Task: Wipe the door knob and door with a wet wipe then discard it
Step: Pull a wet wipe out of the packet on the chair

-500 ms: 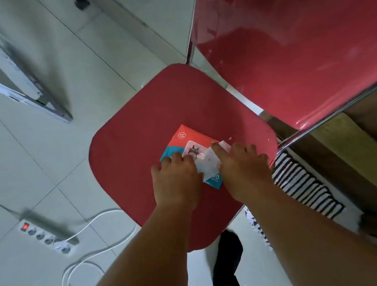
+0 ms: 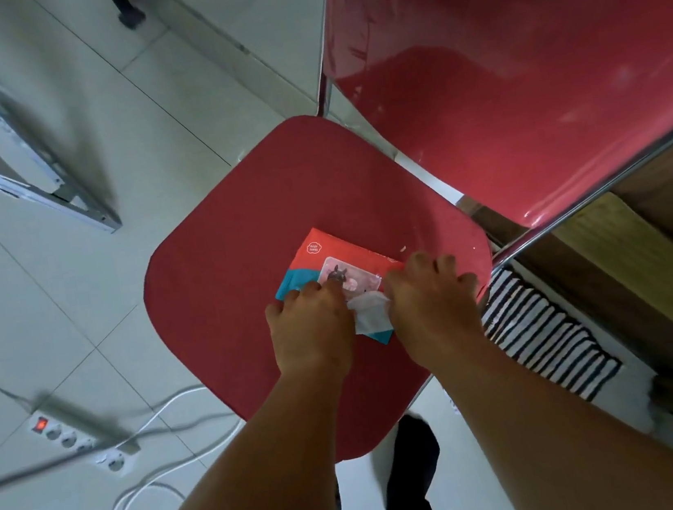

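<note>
A red and teal pack of baby wipes (image 2: 318,257) lies flat on the seat of a red chair (image 2: 242,267). My left hand (image 2: 312,330) presses down on the near left part of the pack. My right hand (image 2: 431,306) pinches a white wet wipe (image 2: 370,314) that sticks out of the pack between my two hands. The pack's clear flap (image 2: 350,278) with a small picture shows just beyond my fingers. No door or door knob is in view.
The chair's glossy red backrest (image 2: 514,60) rises at the upper right on a chrome frame. A white power strip (image 2: 80,438) with cables lies on the tiled floor at the left. A striped mat (image 2: 546,334) and wooden boards (image 2: 626,259) lie at the right. A metal frame (image 2: 11,139) stands upper left.
The white wipe now shows further out of the pack between my hands, drawn toward me. Both hands have stayed over the pack.
</note>
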